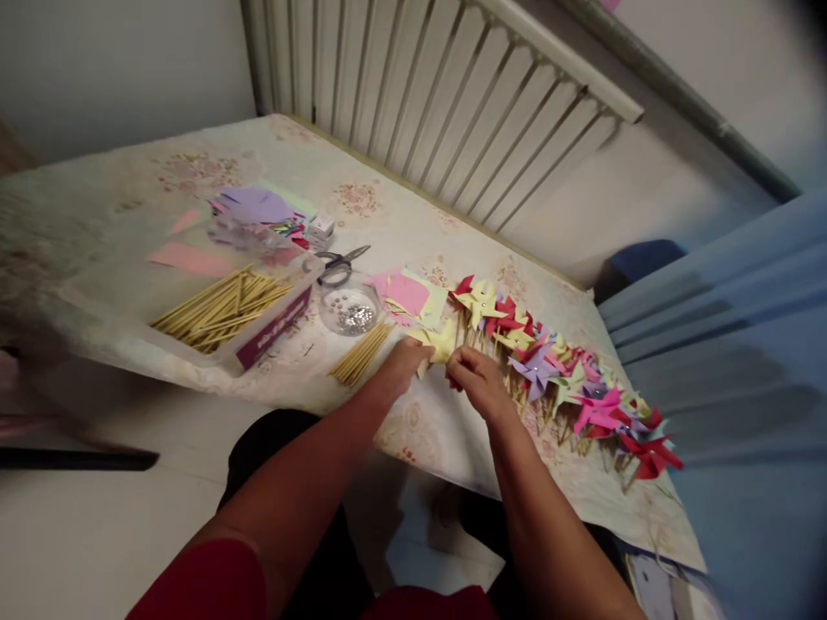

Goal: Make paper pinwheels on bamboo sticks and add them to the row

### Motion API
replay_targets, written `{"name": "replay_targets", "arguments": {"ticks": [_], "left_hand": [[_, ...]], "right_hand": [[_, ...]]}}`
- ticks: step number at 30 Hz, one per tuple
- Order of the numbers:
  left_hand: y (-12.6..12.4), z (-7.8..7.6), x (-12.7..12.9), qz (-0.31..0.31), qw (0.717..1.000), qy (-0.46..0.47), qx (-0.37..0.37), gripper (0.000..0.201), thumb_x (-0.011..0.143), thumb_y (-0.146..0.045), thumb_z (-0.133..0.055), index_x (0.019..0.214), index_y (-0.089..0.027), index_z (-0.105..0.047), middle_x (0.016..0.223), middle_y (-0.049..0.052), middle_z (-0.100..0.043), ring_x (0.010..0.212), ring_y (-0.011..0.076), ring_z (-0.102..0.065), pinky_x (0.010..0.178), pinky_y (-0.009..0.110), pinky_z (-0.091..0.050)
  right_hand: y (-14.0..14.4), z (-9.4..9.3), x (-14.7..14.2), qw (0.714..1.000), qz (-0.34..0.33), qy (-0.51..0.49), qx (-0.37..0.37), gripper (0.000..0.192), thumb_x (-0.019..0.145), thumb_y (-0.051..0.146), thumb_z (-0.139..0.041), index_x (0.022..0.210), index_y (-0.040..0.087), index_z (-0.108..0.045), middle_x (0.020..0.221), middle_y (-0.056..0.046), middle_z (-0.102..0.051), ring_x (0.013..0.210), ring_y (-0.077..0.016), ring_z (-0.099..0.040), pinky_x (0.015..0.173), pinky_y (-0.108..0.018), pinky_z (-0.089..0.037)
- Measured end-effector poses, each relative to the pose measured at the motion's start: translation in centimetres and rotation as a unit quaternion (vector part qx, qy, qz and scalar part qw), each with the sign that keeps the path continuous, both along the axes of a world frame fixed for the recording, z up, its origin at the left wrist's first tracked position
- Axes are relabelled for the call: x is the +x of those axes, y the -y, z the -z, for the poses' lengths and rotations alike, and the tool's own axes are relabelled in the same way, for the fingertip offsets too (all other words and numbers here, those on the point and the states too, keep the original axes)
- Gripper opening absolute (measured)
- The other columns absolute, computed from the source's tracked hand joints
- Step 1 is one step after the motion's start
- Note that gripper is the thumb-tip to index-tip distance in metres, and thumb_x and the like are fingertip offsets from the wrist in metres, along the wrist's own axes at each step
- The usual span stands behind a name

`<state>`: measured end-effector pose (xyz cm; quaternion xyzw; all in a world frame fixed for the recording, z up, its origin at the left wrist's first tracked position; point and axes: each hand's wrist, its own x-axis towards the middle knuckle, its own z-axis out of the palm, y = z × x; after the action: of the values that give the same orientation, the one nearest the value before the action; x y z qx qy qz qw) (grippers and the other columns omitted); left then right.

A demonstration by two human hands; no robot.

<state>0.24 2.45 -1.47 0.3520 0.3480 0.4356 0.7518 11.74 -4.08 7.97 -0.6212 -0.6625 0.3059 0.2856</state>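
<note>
My left hand (408, 355) is closed on a pale yellow paper piece (442, 341), pinching its near edge with the thumb on top. Just to the right, my right hand (476, 375) has its fingers curled together beside that paper; whatever they grip is too small or hidden to make out. Behind the hands lies a stack of pink and pale green paper (406, 293). A bunch of thin wooden sticks (362, 355) rests left of my left hand. Finished paper pinwheels (533, 368) on sticks lie in a long row to the right.
A clear round dish (350, 312) holds small metal pieces. Black-handled scissors (336, 269) lie behind it. At left stands a plastic box (220, 351) of wooden sticks, with purple paper (251, 205) and a small white box (321, 227) beyond. A radiator (413, 95) borders the table.
</note>
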Motion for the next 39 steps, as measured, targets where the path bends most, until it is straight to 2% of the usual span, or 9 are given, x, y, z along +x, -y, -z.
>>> {"name": "replay_targets", "arguments": {"ticks": [3, 6, 9, 12, 19, 24, 30, 35, 39], "left_hand": [[-0.2, -0.2, 0.0, -0.015, 0.999, -0.005, -0.029, 0.007, 0.067, -0.015, -0.059, 0.063, -0.015, -0.054, 0.052, -0.003, -0.051, 0.046, 0.0089, -0.047, 0.049, 0.022, -0.033], [-0.2, -0.4, 0.1, -0.019, 0.998, -0.004, -0.052, 0.008, 0.066, -0.014, -0.061, 0.063, -0.015, -0.054, 0.052, -0.003, -0.053, 0.047, 0.0092, -0.049, 0.049, 0.022, -0.035], [-0.2, -0.6, 0.1, -0.012, 0.998, 0.002, -0.061, 0.008, 0.066, -0.013, -0.062, 0.064, -0.015, -0.054, 0.051, -0.004, -0.052, 0.046, 0.0093, -0.05, 0.049, 0.021, -0.036], [-0.2, -0.7, 0.0, -0.012, 0.998, 0.002, -0.068, 0.006, 0.066, -0.012, -0.061, 0.067, -0.014, -0.056, 0.054, -0.003, -0.055, 0.046, 0.009, -0.05, 0.048, 0.021, -0.035], [-0.1, -1.3, -0.2, -0.011, 0.997, -0.009, -0.071, 0.005, 0.067, -0.01, -0.059, 0.065, -0.014, -0.057, 0.056, -0.002, -0.057, 0.046, 0.0088, -0.049, 0.048, 0.021, -0.036], [0.1, -1.7, -0.3, -0.012, 0.997, -0.014, -0.074, 0.007, 0.067, -0.009, -0.059, 0.063, -0.014, -0.057, 0.055, -0.002, -0.056, 0.046, 0.0089, -0.048, 0.047, 0.021, -0.034], [0.1, -1.8, -0.3, -0.011, 0.998, -0.017, -0.063, 0.008, 0.067, -0.01, -0.059, 0.062, -0.015, -0.056, 0.053, -0.003, -0.054, 0.047, 0.0087, -0.048, 0.048, 0.021, -0.033], [0.2, -1.8, -0.4, -0.011, 0.997, -0.016, -0.068, 0.013, 0.068, -0.012, -0.06, 0.058, -0.015, -0.053, 0.051, -0.003, -0.053, 0.046, 0.0082, -0.047, 0.047, 0.021, -0.033], [0.2, -1.8, -0.3, -0.013, 0.997, -0.014, -0.073, 0.006, 0.067, -0.01, -0.059, 0.063, -0.014, -0.057, 0.055, -0.002, -0.057, 0.049, 0.0089, -0.05, 0.05, 0.02, -0.036]], "right_hand": [[2.4, 2.7, 2.7, 0.979, -0.027, 0.193, -0.053, 0.018, 0.079, 0.019, -0.046, 0.061, 0.019, -0.051, 0.059, 0.001, -0.057, 0.058, -0.0125, -0.051, 0.057, -0.024, -0.032], [3.6, 4.6, 3.9, 0.923, -0.029, 0.366, -0.114, 0.015, 0.078, 0.02, -0.05, 0.069, 0.019, -0.061, 0.068, -0.004, -0.066, 0.064, -0.0153, -0.056, 0.057, -0.025, -0.029], [3.8, 5.4, 4.2, 0.882, -0.025, 0.453, -0.131, 0.017, 0.081, 0.025, -0.05, 0.081, 0.021, -0.067, 0.08, -0.007, -0.071, 0.072, -0.0193, -0.062, 0.057, -0.027, -0.03], [3.5, 5.5, 4.2, 0.866, -0.037, 0.483, -0.125, 0.02, 0.084, 0.026, -0.049, 0.088, 0.022, -0.068, 0.089, -0.008, -0.072, 0.078, -0.0206, -0.064, 0.06, -0.027, -0.033], [3.4, 6.3, 3.9, 0.884, -0.023, 0.462, -0.076, 0.018, 0.086, 0.015, -0.048, 0.092, 0.017, -0.065, 0.096, -0.01, -0.07, 0.085, -0.0197, -0.064, 0.067, -0.027, -0.037], [4.6, 6.8, 3.1, 0.894, 0.004, 0.443, -0.071, 0.018, 0.09, 0.018, -0.046, 0.091, 0.017, -0.064, 0.092, -0.009, -0.07, 0.081, -0.0184, -0.063, 0.067, -0.027, -0.035], [5.8, 7.6, 2.3, 0.904, 0.003, 0.424, -0.051, 0.014, 0.09, 0.019, -0.049, 0.088, 0.018, -0.063, 0.09, -0.007, -0.069, 0.078, -0.0172, -0.062, 0.065, -0.027, -0.033], [5.2, 7.9, 2.2, 0.906, 0.026, 0.421, -0.036, 0.014, 0.09, 0.018, -0.049, 0.088, 0.018, -0.062, 0.09, -0.007, -0.068, 0.078, -0.0166, -0.061, 0.065, -0.027, -0.033], [4.4, 7.9, 2.0, 0.905, 0.049, 0.421, -0.026, 0.015, 0.093, 0.019, -0.047, 0.091, 0.017, -0.062, 0.092, -0.007, -0.067, 0.079, -0.016, -0.061, 0.067, -0.026, -0.034]]}}
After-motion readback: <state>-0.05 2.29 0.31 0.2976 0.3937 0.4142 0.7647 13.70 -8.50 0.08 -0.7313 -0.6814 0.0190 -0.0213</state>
